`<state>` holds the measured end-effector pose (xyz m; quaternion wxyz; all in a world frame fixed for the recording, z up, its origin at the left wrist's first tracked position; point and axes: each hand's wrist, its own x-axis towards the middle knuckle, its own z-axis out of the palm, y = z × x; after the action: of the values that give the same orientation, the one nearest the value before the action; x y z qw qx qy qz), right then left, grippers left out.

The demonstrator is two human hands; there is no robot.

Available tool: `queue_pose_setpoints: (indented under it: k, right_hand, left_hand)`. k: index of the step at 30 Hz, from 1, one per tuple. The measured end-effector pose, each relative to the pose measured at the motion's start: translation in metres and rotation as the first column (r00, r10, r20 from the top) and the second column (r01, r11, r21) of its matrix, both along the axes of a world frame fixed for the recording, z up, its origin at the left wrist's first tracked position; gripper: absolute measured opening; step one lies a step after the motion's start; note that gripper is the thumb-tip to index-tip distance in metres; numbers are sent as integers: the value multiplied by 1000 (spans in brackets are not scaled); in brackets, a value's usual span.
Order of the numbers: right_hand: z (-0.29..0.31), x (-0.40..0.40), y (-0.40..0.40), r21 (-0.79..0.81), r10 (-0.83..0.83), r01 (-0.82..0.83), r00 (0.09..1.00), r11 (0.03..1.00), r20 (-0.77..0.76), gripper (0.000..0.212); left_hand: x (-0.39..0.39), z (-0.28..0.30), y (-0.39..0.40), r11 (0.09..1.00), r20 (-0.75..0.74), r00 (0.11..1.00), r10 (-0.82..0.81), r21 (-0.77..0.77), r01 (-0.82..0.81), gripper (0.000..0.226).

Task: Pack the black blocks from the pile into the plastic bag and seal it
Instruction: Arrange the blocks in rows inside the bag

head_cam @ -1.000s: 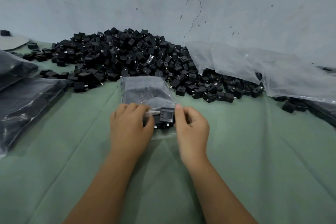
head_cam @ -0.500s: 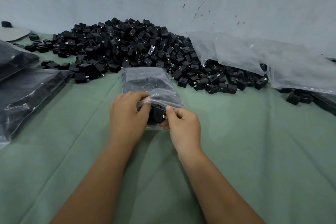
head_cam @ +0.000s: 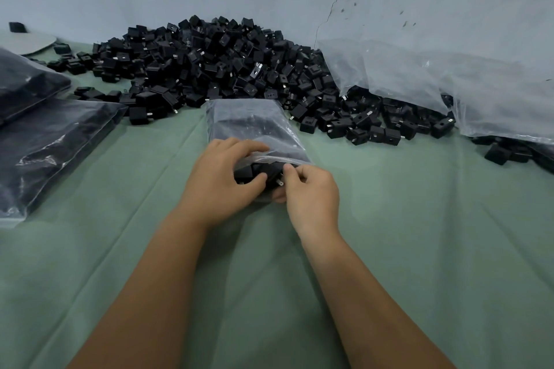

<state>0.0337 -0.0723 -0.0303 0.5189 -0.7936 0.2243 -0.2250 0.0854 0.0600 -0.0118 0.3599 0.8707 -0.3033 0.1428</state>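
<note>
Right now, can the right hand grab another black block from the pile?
Probably not yet: the right hand is busy pinching a black block at the plastic bag mouth. The pile lies open just beyond, with nothing blocking it.

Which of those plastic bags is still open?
The small bag under both hands; blocks show at its mouth. The filled bags at left lie flat, untouched.

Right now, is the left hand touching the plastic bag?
Touching. The head view shows the left hand gripping the plastic bag at its open mouth.
</note>
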Motion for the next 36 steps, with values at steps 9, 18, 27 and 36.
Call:
queue_pose_setpoints:
  k: [9,18,27,36]
  right_hand:
    - [11,-12,7,-694,-54,-84,983,715,-174,27]
    - [7,-17,9,-704,135,-60,990,708,51,9]
    - [6,-19,14,-809,159,-151,985,569,-71,22]
    - [8,-22,22,-862,76,-130,991,489,-106,13]
  left_hand:
    - [2,-9,-12,977,-4,983,185,-103,-185,17]
    - [6,-12,-10,961,-56,983,173,-207,-181,17]
    - [3,-11,-11,923,-116,985,126,-349,-159,16]
    - [-2,-10,-10,940,96,976,198,-301,-161,11]
